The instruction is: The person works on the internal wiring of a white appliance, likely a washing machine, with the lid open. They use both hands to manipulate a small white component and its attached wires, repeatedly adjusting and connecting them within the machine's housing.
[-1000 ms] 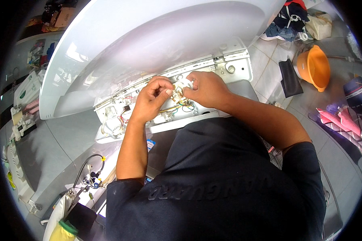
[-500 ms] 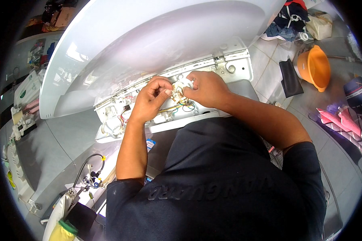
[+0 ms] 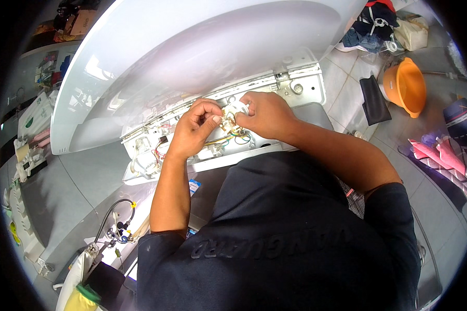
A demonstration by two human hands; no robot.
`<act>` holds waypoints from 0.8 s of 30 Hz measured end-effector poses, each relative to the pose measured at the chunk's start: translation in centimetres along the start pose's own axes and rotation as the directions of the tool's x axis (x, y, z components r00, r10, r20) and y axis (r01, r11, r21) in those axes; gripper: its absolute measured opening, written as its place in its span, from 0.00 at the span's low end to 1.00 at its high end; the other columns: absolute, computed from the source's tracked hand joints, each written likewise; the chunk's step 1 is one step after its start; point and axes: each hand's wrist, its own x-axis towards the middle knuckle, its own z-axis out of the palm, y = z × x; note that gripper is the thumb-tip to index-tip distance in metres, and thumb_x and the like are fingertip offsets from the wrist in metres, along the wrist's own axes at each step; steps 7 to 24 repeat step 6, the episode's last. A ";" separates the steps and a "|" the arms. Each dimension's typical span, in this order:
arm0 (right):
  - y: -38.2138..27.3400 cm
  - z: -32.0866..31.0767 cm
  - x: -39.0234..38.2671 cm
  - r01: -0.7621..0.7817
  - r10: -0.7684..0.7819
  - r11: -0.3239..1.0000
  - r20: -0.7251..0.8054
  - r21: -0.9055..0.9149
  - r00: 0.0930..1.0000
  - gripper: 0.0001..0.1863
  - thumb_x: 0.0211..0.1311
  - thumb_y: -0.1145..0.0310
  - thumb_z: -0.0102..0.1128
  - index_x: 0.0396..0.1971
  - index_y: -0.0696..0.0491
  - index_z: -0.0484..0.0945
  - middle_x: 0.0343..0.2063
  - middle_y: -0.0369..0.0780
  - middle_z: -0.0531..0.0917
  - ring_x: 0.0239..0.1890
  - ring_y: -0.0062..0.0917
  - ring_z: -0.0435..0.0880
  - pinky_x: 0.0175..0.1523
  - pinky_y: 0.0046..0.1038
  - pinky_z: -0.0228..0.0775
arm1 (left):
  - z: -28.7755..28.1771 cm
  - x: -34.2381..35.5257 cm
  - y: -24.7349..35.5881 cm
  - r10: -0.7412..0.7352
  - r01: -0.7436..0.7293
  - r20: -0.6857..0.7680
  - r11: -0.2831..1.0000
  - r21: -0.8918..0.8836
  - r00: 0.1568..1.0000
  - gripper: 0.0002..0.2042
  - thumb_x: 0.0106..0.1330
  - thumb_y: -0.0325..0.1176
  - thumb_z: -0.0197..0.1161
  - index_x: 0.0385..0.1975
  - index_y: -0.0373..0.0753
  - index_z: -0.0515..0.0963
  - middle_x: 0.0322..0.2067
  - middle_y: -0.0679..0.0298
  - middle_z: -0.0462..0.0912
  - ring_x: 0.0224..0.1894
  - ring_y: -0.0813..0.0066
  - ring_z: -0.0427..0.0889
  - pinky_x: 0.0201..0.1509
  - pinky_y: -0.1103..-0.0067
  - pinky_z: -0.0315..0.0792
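A long white appliance panel [image 3: 267,149] lies in front of me, with its inner parts and coloured wires [image 3: 224,140] exposed. Over its middle, my right hand [image 3: 269,115] pinches a small white round part [image 3: 235,108] with brass-coloured metal below it. The fingers of my left hand [image 3: 196,128] are curled, thumb against forefinger, at the left side of that part. What lies between those left fingertips is too small to make out. Behind the panel, a large glossy white curved cover [image 3: 207,46] stands raised.
On the floor at right are an orange basin [image 3: 407,88], a black flat piece [image 3: 374,101] and pink cloth [image 3: 446,158]. A black hose [image 3: 108,217] and small parts lie at lower left. White plastic pieces [image 3: 28,160] stand at far left.
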 end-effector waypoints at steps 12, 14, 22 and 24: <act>-0.3 -0.3 -0.1 -0.017 0.017 1.000 0.010 -0.009 1.000 0.27 0.50 0.56 0.67 0.46 0.60 0.82 0.29 0.46 0.85 0.32 0.36 0.85 0.38 0.34 0.75 | -0.4 0.0 0.0 -0.044 0.043 0.048 0.999 0.030 0.998 0.04 0.69 0.26 0.62 0.40 0.36 0.77 0.45 0.66 0.74 0.46 0.79 0.73 0.53 0.81 0.67; -0.3 -0.3 -0.1 -0.017 0.017 1.000 0.010 -0.009 1.000 0.27 0.50 0.56 0.67 0.46 0.60 0.82 0.29 0.46 0.85 0.32 0.36 0.85 0.38 0.34 0.75 | -0.4 0.0 0.0 -0.044 0.043 0.048 0.999 0.030 0.998 0.04 0.69 0.26 0.62 0.40 0.36 0.77 0.45 0.66 0.74 0.46 0.79 0.73 0.53 0.81 0.67; -0.3 -0.3 -0.1 -0.017 0.017 1.000 0.010 -0.009 1.000 0.27 0.50 0.56 0.67 0.46 0.60 0.82 0.29 0.46 0.85 0.32 0.36 0.85 0.38 0.34 0.75 | -0.4 0.0 0.0 -0.044 0.043 0.048 0.999 0.030 0.998 0.04 0.69 0.26 0.62 0.40 0.36 0.77 0.45 0.66 0.74 0.46 0.79 0.73 0.53 0.81 0.67; -0.3 -0.3 -0.1 -0.017 0.017 1.000 0.010 -0.009 1.000 0.27 0.50 0.56 0.67 0.46 0.60 0.82 0.29 0.46 0.85 0.32 0.36 0.85 0.38 0.34 0.75 | -0.4 0.0 0.0 -0.044 0.043 0.048 0.999 0.030 0.998 0.04 0.69 0.26 0.62 0.40 0.36 0.77 0.45 0.66 0.74 0.46 0.79 0.73 0.53 0.81 0.67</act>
